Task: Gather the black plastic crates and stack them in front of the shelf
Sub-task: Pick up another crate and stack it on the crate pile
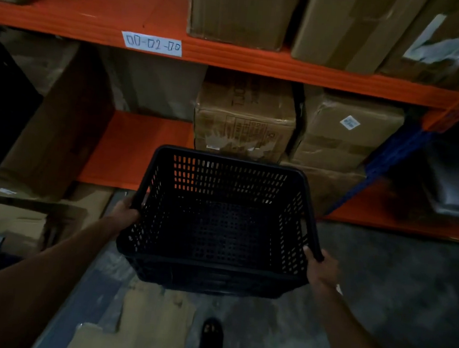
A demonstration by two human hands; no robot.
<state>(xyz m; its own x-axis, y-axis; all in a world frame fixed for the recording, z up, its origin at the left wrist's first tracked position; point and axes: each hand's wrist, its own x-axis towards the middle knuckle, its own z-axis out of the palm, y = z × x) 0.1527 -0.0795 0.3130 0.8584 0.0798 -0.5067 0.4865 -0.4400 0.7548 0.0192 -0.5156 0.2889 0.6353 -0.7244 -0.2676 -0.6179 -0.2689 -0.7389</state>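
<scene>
A black plastic crate (218,223) with perforated walls hangs in the air in front of the orange shelf (234,55), open side up and empty. My left hand (125,214) grips its left rim. My right hand (321,267) grips the right rim near the front corner. The crate seems to have a second black crate nested under it, but the dim light makes that unclear. The concrete floor (381,272) lies below it.
Cardboard boxes (244,119) fill the lower and upper shelf levels. A bare orange shelf bay (138,148) opens left of centre. Flattened cardboard (135,327) lies on the floor by my foot (211,340). A blue upright (398,156) stands at the right. Dark objects sit at far left.
</scene>
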